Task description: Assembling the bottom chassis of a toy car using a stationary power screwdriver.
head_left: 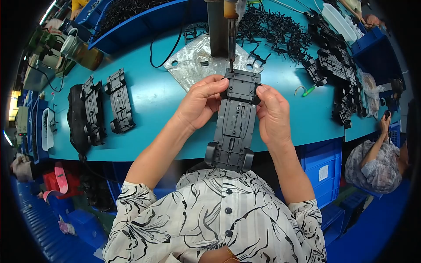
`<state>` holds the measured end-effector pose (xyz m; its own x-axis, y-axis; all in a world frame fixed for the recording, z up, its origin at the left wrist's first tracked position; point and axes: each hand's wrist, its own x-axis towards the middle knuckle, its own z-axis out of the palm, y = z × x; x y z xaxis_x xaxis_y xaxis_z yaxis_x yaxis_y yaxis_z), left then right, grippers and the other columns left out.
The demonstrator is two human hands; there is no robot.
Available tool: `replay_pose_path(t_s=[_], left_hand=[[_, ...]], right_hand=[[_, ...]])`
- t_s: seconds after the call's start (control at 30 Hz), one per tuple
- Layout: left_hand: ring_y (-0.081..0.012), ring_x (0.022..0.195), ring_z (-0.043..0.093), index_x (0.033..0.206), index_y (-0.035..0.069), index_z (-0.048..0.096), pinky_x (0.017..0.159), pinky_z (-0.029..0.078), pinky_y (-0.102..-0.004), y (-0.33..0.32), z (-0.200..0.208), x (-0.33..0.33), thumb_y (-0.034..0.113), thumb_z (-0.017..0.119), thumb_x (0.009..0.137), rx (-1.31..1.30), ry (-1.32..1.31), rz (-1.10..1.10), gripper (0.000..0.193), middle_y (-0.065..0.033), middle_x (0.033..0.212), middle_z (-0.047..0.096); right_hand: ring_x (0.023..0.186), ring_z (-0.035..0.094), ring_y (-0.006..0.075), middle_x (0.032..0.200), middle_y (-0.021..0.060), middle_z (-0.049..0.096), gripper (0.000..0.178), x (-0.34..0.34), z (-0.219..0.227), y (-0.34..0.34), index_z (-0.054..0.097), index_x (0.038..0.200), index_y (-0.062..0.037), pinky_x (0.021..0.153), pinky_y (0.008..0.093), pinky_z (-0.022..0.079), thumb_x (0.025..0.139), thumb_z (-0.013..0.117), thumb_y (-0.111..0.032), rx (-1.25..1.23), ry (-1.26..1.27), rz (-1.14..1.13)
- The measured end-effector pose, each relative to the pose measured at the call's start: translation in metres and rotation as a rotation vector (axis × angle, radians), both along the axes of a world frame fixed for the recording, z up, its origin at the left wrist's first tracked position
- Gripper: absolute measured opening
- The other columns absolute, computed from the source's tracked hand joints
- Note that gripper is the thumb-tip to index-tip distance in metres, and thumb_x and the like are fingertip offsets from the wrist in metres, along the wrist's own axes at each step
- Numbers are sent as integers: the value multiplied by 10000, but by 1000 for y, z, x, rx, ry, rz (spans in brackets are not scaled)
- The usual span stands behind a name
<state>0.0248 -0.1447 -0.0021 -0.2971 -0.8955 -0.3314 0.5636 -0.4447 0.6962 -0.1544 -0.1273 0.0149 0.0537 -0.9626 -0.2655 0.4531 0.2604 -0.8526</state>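
Observation:
A black plastic toy-car chassis (232, 125) is held lengthwise in front of me, its near end close to my shirt. My left hand (202, 101) grips its far left edge, thumb on top. On the opposite edge my right hand (273, 113) grips in the same way. Above the chassis' far end hangs an upright powered screwdriver (231, 41). Its thin bit reaches down to the far left corner; whether it touches a screw is too small to tell. Behind lies a shiny metal base plate (188, 63) with a post (217, 33) rising from it.
Two more chassis (119, 101) lie at left beside a black cloth-like bundle (75, 118). Small black parts (276, 33) are heaped at the back, near a long blue bin (140, 22). More chassis (335, 65) are piled right, near a green-handled tool (309, 91). Another person (375, 162) sits far right.

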Motion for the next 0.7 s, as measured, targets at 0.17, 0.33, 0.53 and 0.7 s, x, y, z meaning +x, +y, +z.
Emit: replay_pose_path(t_s=[0.17, 0.33, 0.53, 0.7], left_hand=[[-62, 716, 593, 1005, 44, 579, 626, 496, -203, -2, 2, 1, 208, 623, 885, -25, 9, 3, 208, -14, 873, 629], [-61, 717, 599, 973, 47, 583, 634, 500, -206, -4, 3, 2, 203, 621, 887, -37, -1, 25, 182, -9, 858, 635], [-72, 712, 610, 979, 48, 583, 632, 509, -209, -3, 5, 2, 201, 617, 892, -40, 20, 19, 179, -16, 871, 642], [-77, 705, 619, 996, 39, 581, 611, 517, -206, -4, 3, 2, 197, 616, 892, -55, 13, 24, 193, -24, 873, 645]], right_hand=[[787, 578, 98, 932, 36, 637, 213, 2, 2, -2, 602, 1017, 2, 704, 247, 464, 892, 575, -168, -10, -17, -7], [788, 587, 98, 923, 41, 639, 211, 2, 1, -4, 600, 1006, 2, 692, 251, 487, 891, 581, -174, -22, -12, -4], [784, 591, 102, 928, 42, 639, 213, 4, 4, -3, 601, 1003, 0, 691, 256, 487, 890, 583, -180, -33, -7, -7], [783, 591, 103, 929, 41, 639, 215, 3, 6, -2, 601, 1004, 0, 695, 258, 487, 889, 586, -182, -32, -26, -3]])
